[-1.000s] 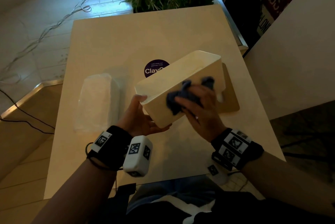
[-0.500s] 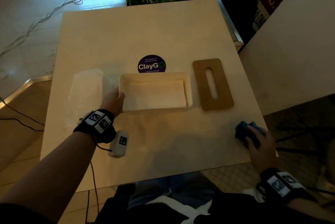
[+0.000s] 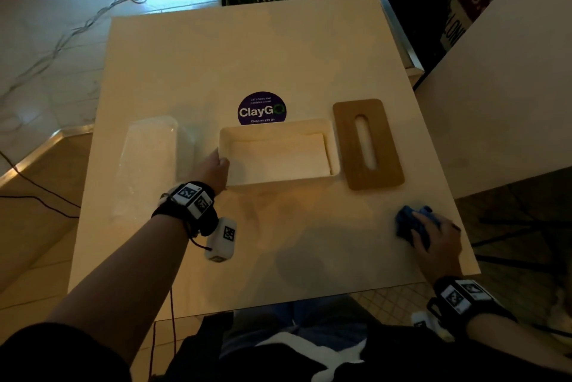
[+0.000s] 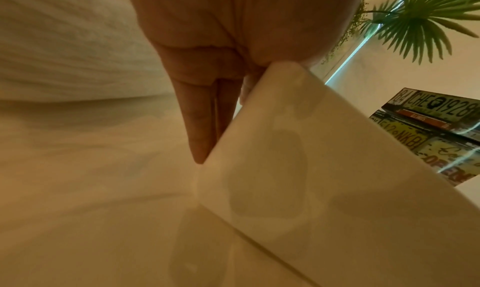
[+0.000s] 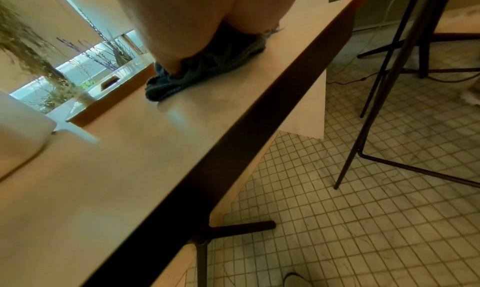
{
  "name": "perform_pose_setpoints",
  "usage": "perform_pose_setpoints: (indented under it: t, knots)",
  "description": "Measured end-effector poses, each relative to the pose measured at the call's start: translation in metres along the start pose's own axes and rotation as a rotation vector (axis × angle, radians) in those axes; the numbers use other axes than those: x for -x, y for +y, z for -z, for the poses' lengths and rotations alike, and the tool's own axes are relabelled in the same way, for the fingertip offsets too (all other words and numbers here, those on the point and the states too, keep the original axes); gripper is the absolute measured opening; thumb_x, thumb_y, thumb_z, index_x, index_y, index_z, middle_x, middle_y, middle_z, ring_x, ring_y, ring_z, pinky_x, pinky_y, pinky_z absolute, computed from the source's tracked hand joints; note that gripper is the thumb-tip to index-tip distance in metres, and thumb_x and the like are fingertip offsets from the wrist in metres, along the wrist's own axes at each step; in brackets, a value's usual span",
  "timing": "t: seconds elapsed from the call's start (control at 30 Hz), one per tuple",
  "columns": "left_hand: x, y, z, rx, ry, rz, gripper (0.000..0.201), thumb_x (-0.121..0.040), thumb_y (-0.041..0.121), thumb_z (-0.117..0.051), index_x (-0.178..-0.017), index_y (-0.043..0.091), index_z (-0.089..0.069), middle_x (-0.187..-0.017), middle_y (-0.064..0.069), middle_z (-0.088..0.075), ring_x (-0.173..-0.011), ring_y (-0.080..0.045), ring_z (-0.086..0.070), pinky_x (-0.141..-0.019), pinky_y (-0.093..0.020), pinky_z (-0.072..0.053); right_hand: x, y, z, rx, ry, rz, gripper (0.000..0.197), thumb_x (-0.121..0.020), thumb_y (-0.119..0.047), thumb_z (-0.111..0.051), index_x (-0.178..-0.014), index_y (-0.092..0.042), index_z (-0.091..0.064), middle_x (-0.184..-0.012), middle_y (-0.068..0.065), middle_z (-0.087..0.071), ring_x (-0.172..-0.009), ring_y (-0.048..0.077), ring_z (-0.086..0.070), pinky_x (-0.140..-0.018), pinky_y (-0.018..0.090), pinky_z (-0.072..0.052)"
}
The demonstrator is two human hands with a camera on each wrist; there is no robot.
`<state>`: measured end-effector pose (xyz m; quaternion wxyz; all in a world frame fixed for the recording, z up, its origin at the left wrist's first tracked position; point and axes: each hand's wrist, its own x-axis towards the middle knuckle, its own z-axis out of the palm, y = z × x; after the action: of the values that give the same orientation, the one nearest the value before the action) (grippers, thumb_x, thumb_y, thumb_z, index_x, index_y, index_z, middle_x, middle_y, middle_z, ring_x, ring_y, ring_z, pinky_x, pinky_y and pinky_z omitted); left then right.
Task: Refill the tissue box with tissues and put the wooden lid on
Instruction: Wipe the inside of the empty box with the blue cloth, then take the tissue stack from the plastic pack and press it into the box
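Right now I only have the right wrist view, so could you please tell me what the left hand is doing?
Observer: The left hand holds the box at its left end, thumb at the rim.
Operator: Thank you. Have the tissues gone into it yet?
Observer: Not that I can see. The wrapped pack lies on the table, left of the box and apart from it.
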<state>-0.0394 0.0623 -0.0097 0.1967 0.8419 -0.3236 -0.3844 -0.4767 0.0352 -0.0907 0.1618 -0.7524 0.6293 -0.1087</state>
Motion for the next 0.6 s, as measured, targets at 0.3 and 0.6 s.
perform_pose_setpoints:
  t: [0.3, 0.6]
  knots:
    - [0.056, -0.016, 0.024, 0.152, 0.122, -0.077, 0.063, -0.088, 0.052, -0.043, -0.142, 0.023, -0.032, -0.142, -0.01, -0.046, -0.121, -0.028, -0.052, -0.104, -0.048, -0.039, -0.026, -0.059, 0.076, -0.106, -0.059, 0.142, 0.069, -0.09, -0.065, -0.03, -0.106, -0.011, -0.069, -0.108, 0.019, -0.063, -0.097, 0.033, -0.056, -0.081, 0.047, -0.048]
    - [0.093, -0.108, 0.105, 0.096, 0.451, -0.079, 0.023, -0.09, 0.005, -0.049, -0.106, 0.01, -0.065, -0.108, -0.013, -0.067, -0.088, -0.021, -0.058, -0.077, -0.031, -0.042, -0.07, -0.274, 0.038, -0.729, -0.387, 0.328, 0.019, -0.092, -0.002, -0.053, -0.101, -0.015, -0.064, -0.081, 0.002, -0.066, -0.062, 0.01, -0.061, -0.057, 0.02, -0.054]
